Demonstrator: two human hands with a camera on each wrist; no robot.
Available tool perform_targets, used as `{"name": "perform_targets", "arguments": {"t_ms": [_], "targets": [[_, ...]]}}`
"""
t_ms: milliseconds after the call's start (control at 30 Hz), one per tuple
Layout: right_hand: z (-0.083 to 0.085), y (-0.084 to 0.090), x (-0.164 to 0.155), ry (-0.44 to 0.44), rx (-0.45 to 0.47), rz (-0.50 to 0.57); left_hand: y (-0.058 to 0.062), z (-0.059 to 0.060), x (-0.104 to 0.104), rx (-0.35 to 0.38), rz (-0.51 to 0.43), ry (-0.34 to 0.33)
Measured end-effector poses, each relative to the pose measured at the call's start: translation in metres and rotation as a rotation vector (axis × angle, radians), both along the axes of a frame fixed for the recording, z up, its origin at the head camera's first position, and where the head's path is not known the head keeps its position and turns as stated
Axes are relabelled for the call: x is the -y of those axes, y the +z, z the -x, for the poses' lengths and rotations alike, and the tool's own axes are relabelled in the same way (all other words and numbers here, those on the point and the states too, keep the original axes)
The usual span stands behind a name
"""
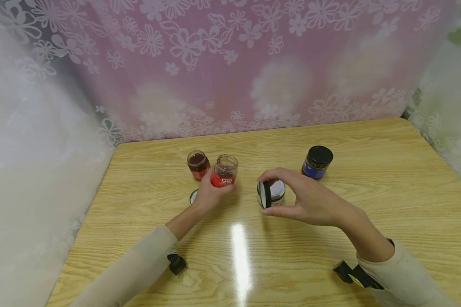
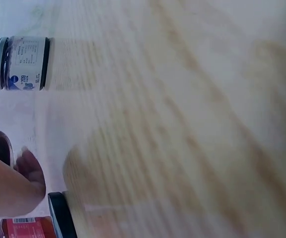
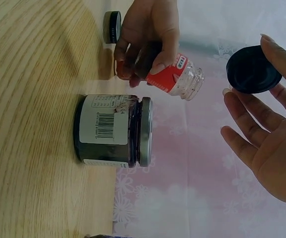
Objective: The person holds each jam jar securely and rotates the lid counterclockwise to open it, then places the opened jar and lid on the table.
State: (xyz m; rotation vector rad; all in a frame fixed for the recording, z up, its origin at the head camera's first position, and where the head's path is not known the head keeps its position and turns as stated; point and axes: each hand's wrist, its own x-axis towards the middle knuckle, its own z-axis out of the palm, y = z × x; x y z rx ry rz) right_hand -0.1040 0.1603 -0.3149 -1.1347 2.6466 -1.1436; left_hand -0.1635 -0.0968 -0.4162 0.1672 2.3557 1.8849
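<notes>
My left hand (image 1: pixel 210 190) grips a small empty glass jar with a red label (image 1: pixel 224 172), tilted and lifted just off the wooden table (image 1: pixel 330 256). The right wrist view shows that jar (image 3: pixel 175 79) with its mouth open. My right hand (image 1: pixel 265 194) pinches a black lid (image 3: pixel 252 69) on edge between thumb and fingers. It holds the lid just above an open dark jar with a white barcode label (image 3: pixel 112 130). A second black lid (image 1: pixel 193 196) lies flat on the table beside my left wrist.
An open jar of dark red contents (image 1: pixel 198 164) stands just behind my left hand. A blue-labelled jar with a black cap (image 1: pixel 317 162) stands to the right, behind my right hand. Flowered curtains (image 1: pixel 230 64) close off the table's back and sides.
</notes>
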Motion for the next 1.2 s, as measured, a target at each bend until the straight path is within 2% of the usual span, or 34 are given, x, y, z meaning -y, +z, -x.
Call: {"name": "perform_targets", "arguments": {"t_ms": [133, 333, 567, 900, 1200], "targets": [[0.000, -0.001, -0.001, -0.003, 0.000, -0.009, 0.002, 0.002, -0.003, 0.018, 0.024, 0.047], [0.000, -0.003, -0.002, 0.010, 0.005, -0.007, 0.001, 0.005, -0.004, 0.043, 0.073, 0.057], [0.000, -0.005, -0.002, 0.026, -0.006, 0.014, -0.002, 0.009, -0.005, 0.069, 0.079, 0.067], [-0.002, -0.005, -0.003, 0.020, 0.008, -0.001, -0.006, 0.014, -0.008, 0.035, 0.192, 0.084], [-0.002, -0.006, -0.002, 0.024, -0.008, -0.008, -0.006, 0.021, -0.014, -0.005, 0.275, 0.094]]}}
